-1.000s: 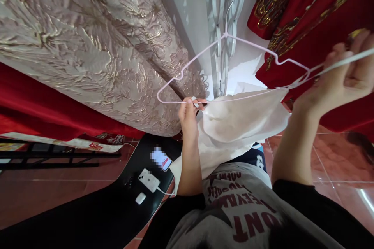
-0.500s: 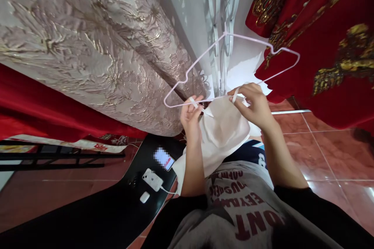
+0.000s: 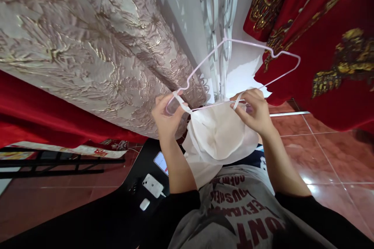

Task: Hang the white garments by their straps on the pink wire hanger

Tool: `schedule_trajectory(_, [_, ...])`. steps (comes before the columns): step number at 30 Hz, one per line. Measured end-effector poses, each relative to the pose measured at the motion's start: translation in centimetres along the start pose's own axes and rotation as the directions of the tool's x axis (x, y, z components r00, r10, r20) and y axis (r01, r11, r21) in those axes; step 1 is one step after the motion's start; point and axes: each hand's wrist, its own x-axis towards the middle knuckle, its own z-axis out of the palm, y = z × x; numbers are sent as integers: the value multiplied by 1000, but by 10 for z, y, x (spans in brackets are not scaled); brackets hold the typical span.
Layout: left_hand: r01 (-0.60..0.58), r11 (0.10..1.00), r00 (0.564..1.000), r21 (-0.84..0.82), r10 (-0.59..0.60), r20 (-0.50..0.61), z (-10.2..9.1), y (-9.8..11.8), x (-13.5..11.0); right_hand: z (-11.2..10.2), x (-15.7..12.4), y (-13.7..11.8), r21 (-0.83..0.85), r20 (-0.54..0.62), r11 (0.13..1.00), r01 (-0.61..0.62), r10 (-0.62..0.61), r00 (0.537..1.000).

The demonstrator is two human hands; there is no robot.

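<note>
A thin pink clothes hanger (image 3: pixel 204 59) hangs in front of white metal rails, its hook end hidden among them. My left hand (image 3: pixel 168 113) pinches a white strap (image 3: pixel 181 102) at the hanger's left end, the strap lying around the wire there. Between finger and thumb, my right hand (image 3: pixel 253 109) holds another white strap (image 3: pixel 237 101) near the hanger's bottom bar. Both straps lead to a cream-white garment (image 3: pixel 223 136) with a rounded, cup-like front, which drapes below the bar over my lap.
Left, a shiny embossed pink fabric (image 3: pixel 117 54) hangs; right, a red garment (image 3: pixel 324 58) with gold decoration. Below left, a black bench (image 3: pixel 117 202) bears a white phone (image 3: pixel 153 185), a lit phone (image 3: pixel 161 162) partly behind my forearm, and a small white case (image 3: pixel 144 204).
My left hand has moved left with its strap, out to the hanger's left end. The garment has spread wider below the bar. My right hand has stayed nearly in place.
</note>
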Motion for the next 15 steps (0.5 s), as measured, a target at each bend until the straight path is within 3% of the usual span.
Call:
schedule_trajectory(4, [-190, 967, 970, 168, 159, 183, 7, 34, 21, -3, -5, 0, -23, -22, 1000, 8, -9, 1000])
schedule_trajectory(8, [-174, 975, 949, 139, 128, 289, 8, 41, 27, -3, -7, 2, -25, -23, 1000, -3, 2, 1000])
schedule_trajectory(10, [-115, 993, 968, 32, 105, 229, 10, 29, 21, -2, -7, 3, -29, -20, 1000, -5, 5, 1000])
schedule_trajectory(12, [-48, 987, 997, -153, 58, 60, 13, 9, 10, 1, -8, 3, -23, -17, 1000, 2, -3, 1000])
schedule_trajectory(14, [24, 926, 993, -378, -65, -96, 20, -12, -7, 4, -8, 1, 5, -7, 1000, 19, -19, 1000])
schedule_trajectory(15, [94, 883, 985, -460, -151, -88, 25, -19, -16, 6, -8, -1, 19, -3, 999, 26, -26, 1000])
